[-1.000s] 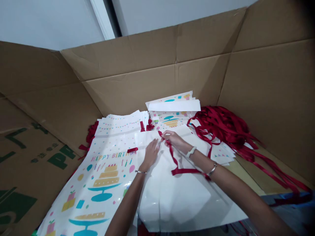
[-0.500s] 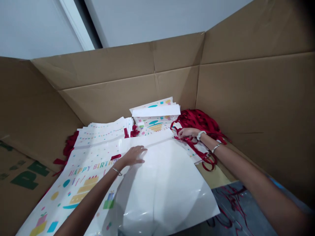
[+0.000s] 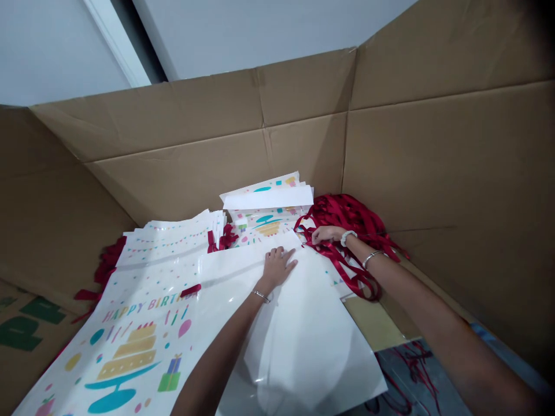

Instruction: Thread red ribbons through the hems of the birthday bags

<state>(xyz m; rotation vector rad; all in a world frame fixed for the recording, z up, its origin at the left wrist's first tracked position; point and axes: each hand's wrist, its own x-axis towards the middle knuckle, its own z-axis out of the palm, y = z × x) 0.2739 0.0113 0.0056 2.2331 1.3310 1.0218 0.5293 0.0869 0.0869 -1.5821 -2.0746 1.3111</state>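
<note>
My left hand (image 3: 277,266) lies flat, fingers spread, on the top edge of a glossy white gift bag (image 3: 299,335) turned blank side up. My right hand (image 3: 326,234) pinches a dark red ribbon (image 3: 342,267) at the bag's upper right corner; the ribbon loops down past my wrist. Beneath and to the left lies a printed "HAPPY BIRTHDAY" bag (image 3: 130,341) with a cake design and a short red ribbon end (image 3: 191,290) on it.
Everything sits inside a big cardboard box (image 3: 433,162) with high walls. More printed bags are stacked at the back (image 3: 269,202) and left (image 3: 173,234). A heap of red ribbons (image 3: 351,214) fills the back right corner; more ribbon (image 3: 104,268) shows at left.
My left hand slid right along the white bag's top edge toward my right hand. My right hand moved off the bag's middle to its right corner, still on the ribbon. The view shifted slightly.
</note>
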